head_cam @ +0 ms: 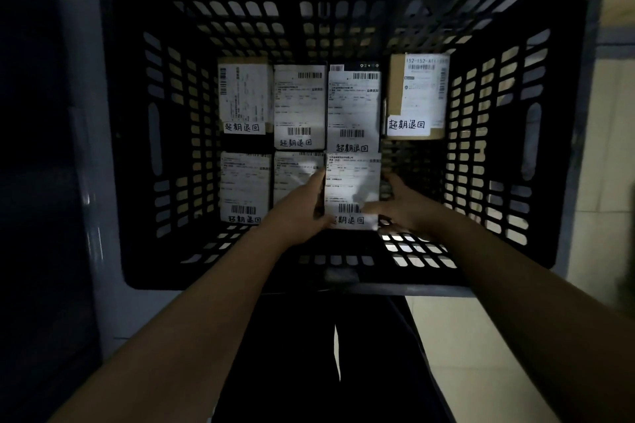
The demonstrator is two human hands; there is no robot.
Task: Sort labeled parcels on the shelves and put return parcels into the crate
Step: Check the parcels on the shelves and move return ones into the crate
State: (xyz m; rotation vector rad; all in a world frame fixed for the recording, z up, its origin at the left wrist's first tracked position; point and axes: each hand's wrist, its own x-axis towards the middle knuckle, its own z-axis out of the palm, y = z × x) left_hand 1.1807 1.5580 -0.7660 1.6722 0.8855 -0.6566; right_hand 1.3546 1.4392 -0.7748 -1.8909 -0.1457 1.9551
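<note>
A black slotted crate (137,134) lies below me with several labeled parcels flat on its floor in two rows. Both my hands reach into it and hold one white-labeled parcel (352,182) in the near row, third from the left. My left hand (302,213) grips its left edge, and my right hand (398,208) grips its right edge with the thumb across the label near the barcode. The parcel carries a handwritten return note at its bottom. A brown cardboard parcel (417,96) sits at the far right of the back row.
The crate floor right of the held parcel (412,161) is bare. A dark cabinet or shelf side (31,148) stands at the left. Pale floor tiles (611,182) show at the right. My dark trousers (309,354) are below the crate's near rim.
</note>
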